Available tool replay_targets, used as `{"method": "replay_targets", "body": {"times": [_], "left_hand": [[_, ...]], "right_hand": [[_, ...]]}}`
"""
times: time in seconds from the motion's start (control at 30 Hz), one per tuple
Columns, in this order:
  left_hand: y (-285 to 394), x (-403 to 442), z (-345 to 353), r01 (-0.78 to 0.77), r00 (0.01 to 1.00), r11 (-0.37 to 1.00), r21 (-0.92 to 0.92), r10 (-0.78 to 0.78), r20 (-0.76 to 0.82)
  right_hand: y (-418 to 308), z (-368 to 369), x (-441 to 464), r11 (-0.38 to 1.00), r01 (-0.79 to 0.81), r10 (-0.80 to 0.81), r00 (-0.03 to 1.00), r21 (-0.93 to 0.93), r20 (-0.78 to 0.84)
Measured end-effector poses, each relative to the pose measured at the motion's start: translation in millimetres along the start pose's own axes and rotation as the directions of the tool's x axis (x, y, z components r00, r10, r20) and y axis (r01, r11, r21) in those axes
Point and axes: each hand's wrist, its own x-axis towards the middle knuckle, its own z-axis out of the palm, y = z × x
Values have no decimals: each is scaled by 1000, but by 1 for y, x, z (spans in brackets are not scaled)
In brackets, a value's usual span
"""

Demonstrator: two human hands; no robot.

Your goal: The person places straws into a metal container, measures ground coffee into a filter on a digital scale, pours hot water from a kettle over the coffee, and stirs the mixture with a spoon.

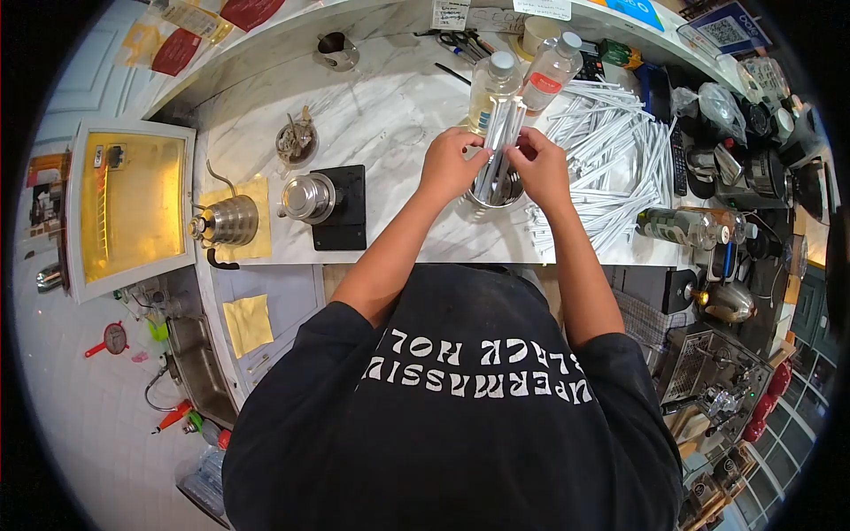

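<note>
The straws (pixel 503 133) between the left grip (pixel 455 164) and the right grip (pixel 540 168) hide part of the cup (pixel 485 205); their lower ends are out of sight inside it. Some fingertips are lost behind them. The clear bottle (pixel 493 84) is partly covered low down. The pile (pixel 611 164) overlaps too densely to count. Writing on the note (pixel 450 13) is too small to read. The top edge crops the red packet (pixel 252 11) and blue card (pixel 633 12); the bottom edge crops the shirt (pixel 460 469), whose lettering disappears at both sides.
</note>
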Motion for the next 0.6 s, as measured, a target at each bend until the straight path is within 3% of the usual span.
{"method": "replay_targets", "body": {"times": [0.1, 0.3, 0.4, 0.5, 0.6], "left_hand": [[2, -1, 2, -7, 1000, 1000, 15, 7, -13], [12, -5, -2, 3, 1000, 1000, -2, -3, -25], [11, -5, -1, 15, 1000, 1000, -1, -15, -27], [13, -13, -2, 30, 996, 998, -54, -34, -79], [19, -32, -14, 10, 986, 996, -85, -24, -165]], "right_hand": [[-7, 2, -1, 998, 16, -15, 1000, -54, 12], [-11, -3, 2, 999, -26, 25, 999, 20, 47], [-7, -10, 2, 997, -47, 52, 994, -54, 98], [0, -23, -9, 998, 50, -50, 999, 35, -8], [17, -56, -33, 998, -41, 46, 995, 54, -84]]}}
